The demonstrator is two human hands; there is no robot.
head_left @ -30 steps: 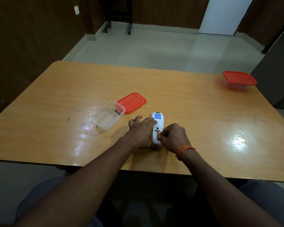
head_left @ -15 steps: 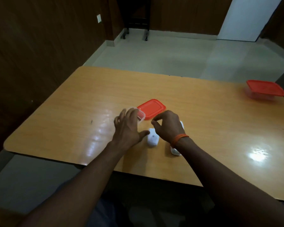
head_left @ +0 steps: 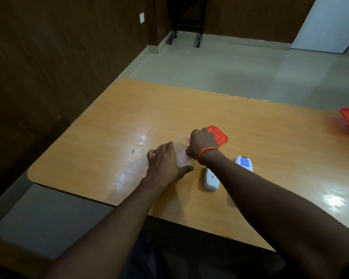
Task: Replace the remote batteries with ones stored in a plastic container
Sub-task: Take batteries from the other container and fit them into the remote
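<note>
Your left hand [head_left: 165, 164] braces clear container [head_left: 181, 156], fingers spread. Right hand [head_left: 201, 144] reaches inside at 12 o'clock; grip unclear. Risk: light container skids, batteries spill onto counter [head_left: 109, 137].

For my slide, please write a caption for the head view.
Both hands at the open clear container beside its red lid; remote lies nearby.

Wooden table [head_left: 250, 125] in a dark-panelled room.
A wheeled stand [head_left: 186, 27] stands on the floor far beyond the hands.
</note>
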